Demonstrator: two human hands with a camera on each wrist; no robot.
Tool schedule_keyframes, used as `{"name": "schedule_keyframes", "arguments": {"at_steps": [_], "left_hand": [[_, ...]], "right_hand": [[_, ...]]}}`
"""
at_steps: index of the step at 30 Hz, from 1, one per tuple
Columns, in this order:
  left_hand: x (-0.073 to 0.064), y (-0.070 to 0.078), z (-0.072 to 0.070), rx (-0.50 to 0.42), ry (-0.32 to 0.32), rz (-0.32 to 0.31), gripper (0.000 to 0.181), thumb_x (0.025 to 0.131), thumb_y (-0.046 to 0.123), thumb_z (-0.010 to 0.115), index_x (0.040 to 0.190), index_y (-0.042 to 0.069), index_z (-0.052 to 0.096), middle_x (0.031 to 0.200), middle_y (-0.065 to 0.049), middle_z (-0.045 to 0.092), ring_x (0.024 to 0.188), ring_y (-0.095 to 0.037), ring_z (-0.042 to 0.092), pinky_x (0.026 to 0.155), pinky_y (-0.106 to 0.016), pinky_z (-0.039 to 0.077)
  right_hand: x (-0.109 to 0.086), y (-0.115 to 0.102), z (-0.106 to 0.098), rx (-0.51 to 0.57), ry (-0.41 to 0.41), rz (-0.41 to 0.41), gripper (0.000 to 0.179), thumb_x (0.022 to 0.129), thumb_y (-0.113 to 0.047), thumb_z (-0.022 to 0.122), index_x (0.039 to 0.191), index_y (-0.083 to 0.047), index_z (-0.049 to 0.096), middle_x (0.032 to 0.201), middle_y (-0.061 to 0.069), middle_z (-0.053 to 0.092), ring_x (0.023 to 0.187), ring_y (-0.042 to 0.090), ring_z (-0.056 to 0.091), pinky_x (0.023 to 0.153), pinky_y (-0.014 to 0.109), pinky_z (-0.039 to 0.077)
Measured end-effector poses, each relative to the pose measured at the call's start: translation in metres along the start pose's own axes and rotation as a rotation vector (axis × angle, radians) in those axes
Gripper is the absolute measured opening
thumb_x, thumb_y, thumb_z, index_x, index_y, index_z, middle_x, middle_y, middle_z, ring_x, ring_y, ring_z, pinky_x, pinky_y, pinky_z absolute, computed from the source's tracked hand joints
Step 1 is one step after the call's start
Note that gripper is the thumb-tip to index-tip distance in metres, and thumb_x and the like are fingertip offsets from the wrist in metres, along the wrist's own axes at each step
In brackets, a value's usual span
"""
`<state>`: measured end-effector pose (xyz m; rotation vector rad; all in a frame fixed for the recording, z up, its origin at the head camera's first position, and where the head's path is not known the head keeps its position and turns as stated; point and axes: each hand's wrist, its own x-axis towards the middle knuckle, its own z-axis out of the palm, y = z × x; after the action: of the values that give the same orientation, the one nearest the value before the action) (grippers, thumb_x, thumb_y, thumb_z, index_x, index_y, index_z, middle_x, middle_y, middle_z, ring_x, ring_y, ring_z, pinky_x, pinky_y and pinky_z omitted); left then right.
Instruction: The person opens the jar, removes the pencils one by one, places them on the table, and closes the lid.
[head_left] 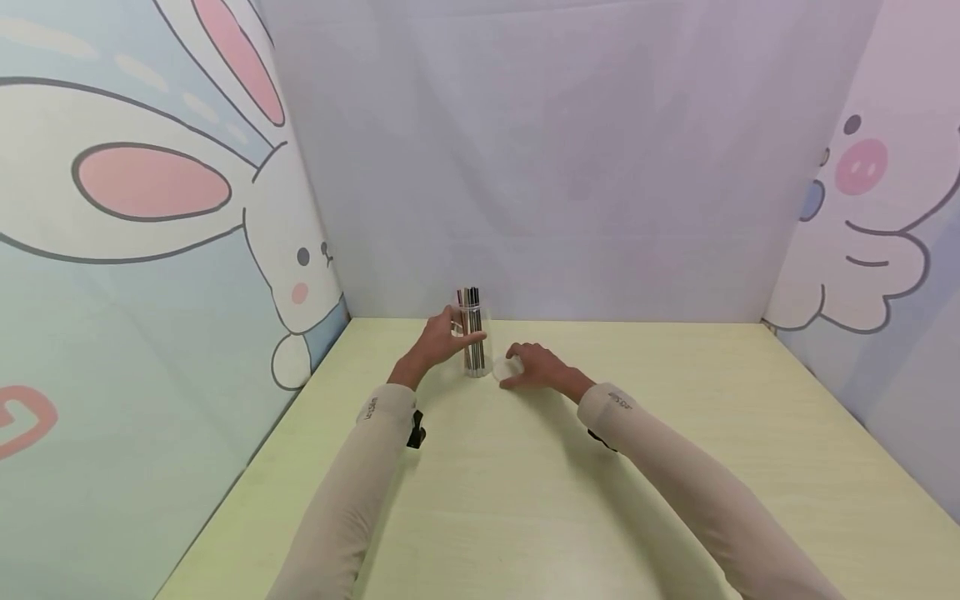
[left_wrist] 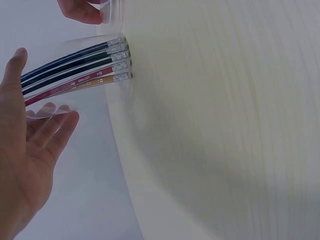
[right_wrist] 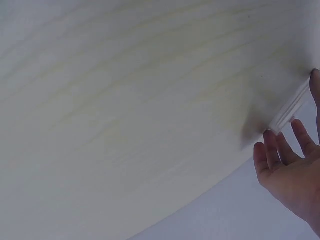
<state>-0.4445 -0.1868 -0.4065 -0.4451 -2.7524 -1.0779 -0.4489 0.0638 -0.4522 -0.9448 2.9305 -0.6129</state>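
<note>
A tall clear plastic canister [head_left: 477, 364] stands on the table near the back wall with several pencils [head_left: 472, 329] upright inside. My left hand [head_left: 444, 337] grips it from the left, thumb across the near side and fingers behind. In the left wrist view the pencils [left_wrist: 80, 70] are dark, red and orange, with their metal-banded ends at the canister's base. Just right of the canister, my right hand [head_left: 534, 367] holds a round clear lid [head_left: 507, 368] by its edge, low at the tabletop. The right wrist view shows the lid's rim [right_wrist: 291, 111] between thumb and fingers.
The pale wood-grain table [head_left: 480, 500] reaches back to a plain grey-white wall [head_left: 555, 167]. A rabbit-printed panel [head_left: 150, 292] borders it on the left, and another cartoon-printed panel [head_left: 862, 250] on the right.
</note>
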Motion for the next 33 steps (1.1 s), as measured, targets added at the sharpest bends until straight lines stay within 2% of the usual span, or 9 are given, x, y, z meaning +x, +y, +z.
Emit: {"name": "schedule_keyframes", "arguments": {"at_steps": [4, 10, 13, 20, 26, 33], "left_hand": [[0.000, 0.000, 0.000, -0.008, -0.006, 0.005, 0.059, 0.093, 0.051, 0.077, 0.120, 0.006, 0.048, 0.121, -0.015, 0.062, 0.115, -0.031, 0.061, 0.097, -0.048, 0.053], [0.001, -0.003, 0.001, -0.008, -0.012, 0.011, 0.061, 0.093, 0.051, 0.076, 0.123, 0.006, 0.048, 0.121, -0.014, 0.063, 0.115, -0.031, 0.061, 0.096, -0.049, 0.054], [0.002, -0.004, 0.000, -0.007, -0.015, 0.013, 0.061, 0.093, 0.051, 0.076, 0.124, 0.006, 0.048, 0.122, -0.015, 0.062, 0.116, -0.032, 0.061, 0.096, -0.049, 0.054], [0.001, -0.004, -0.001, -0.012, -0.011, 0.014, 0.062, 0.093, 0.050, 0.076, 0.125, 0.005, 0.047, 0.122, -0.016, 0.062, 0.115, -0.032, 0.061, 0.097, -0.051, 0.053], [-0.003, -0.002, -0.001, -0.001, -0.013, -0.001, 0.066, 0.093, 0.052, 0.076, 0.127, 0.004, 0.047, 0.123, -0.017, 0.063, 0.114, -0.032, 0.062, 0.097, -0.049, 0.053], [-0.008, 0.003, -0.005, 0.000, -0.014, -0.012, 0.066, 0.093, 0.050, 0.077, 0.127, 0.003, 0.047, 0.122, -0.017, 0.062, 0.113, -0.031, 0.061, 0.097, -0.049, 0.053]], "right_hand": [[-0.001, 0.000, -0.003, 0.005, -0.008, 0.001, 0.067, 0.088, -0.041, 0.084, 0.136, -0.004, 0.056, 0.124, 0.018, 0.066, 0.109, 0.033, 0.063, 0.095, 0.049, 0.052], [0.001, -0.001, -0.013, 0.051, -0.009, 0.005, 0.078, 0.090, -0.040, 0.082, 0.148, -0.003, 0.046, 0.141, 0.025, 0.058, 0.128, 0.040, 0.058, 0.106, 0.053, 0.048], [0.004, -0.002, -0.023, 0.069, -0.013, 0.000, 0.079, 0.092, -0.037, 0.081, 0.151, -0.002, 0.042, 0.145, 0.027, 0.055, 0.132, 0.041, 0.056, 0.108, 0.054, 0.047], [0.013, -0.007, -0.050, 0.063, 0.036, -0.079, 0.077, 0.094, -0.032, 0.080, 0.153, 0.001, 0.042, 0.145, 0.025, 0.056, 0.131, 0.041, 0.057, 0.107, 0.054, 0.048], [0.015, -0.021, -0.074, 0.122, 0.100, -0.108, 0.074, 0.096, -0.026, 0.078, 0.155, 0.000, 0.042, 0.145, 0.026, 0.056, 0.128, 0.042, 0.059, 0.104, 0.055, 0.050], [0.022, -0.038, -0.095, 0.093, 0.177, -0.154, 0.065, 0.097, -0.020, 0.077, 0.152, -0.001, 0.049, 0.140, 0.023, 0.062, 0.122, 0.038, 0.064, 0.101, 0.052, 0.053]]}}
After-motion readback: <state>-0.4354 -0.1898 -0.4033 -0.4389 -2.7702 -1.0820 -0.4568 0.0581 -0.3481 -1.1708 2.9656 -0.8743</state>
